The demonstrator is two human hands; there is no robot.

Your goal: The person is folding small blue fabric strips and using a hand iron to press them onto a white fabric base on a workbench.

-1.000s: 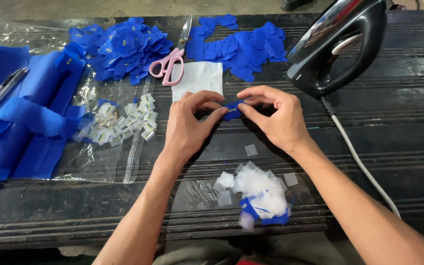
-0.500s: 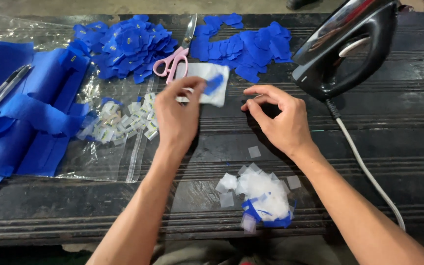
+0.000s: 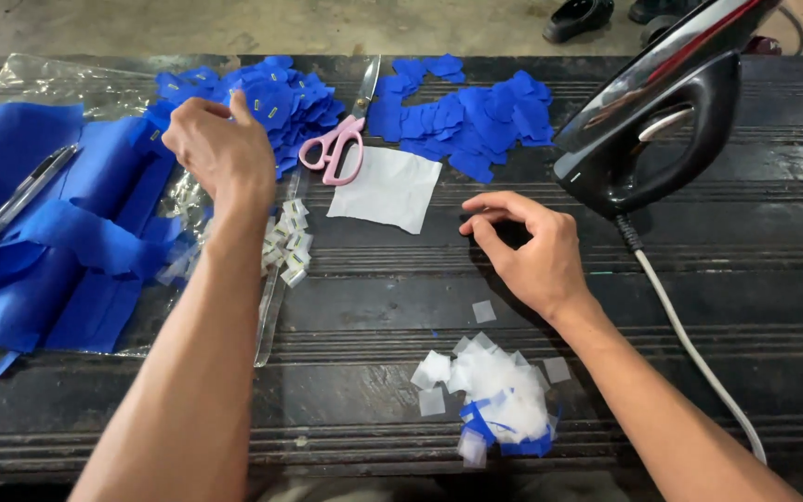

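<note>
My left hand (image 3: pixel 220 149) reaches to the far left over a pile of small blue fabric pieces with white tabs (image 3: pixel 285 93). Its fingers curl downward and hide what is under them. My right hand (image 3: pixel 532 246) rests on the dark table (image 3: pixel 383 288) with loosely curled fingers and holds nothing. It is just right of a white square sheet (image 3: pixel 385 186). Pink-handled scissors (image 3: pixel 336 149) lie between the two blue piles. Small white squares (image 3: pixel 285 244) lie on clear plastic beside my left forearm.
A black iron (image 3: pixel 662 116) stands at the right, its white cord (image 3: pixel 699 363) trailing toward me. A second pile of blue pieces (image 3: pixel 476 116) lies behind the sheet. Blue fabric strips (image 3: pixel 39 251) and a pen (image 3: pixel 20 195) are at the left. White and blue scraps (image 3: pixel 494 390) lie near the front.
Both hands were together at the centre on a small blue piece. My left hand then carried it away left to the tabbed blue pile, while my right hand stayed and lowered to the table.
</note>
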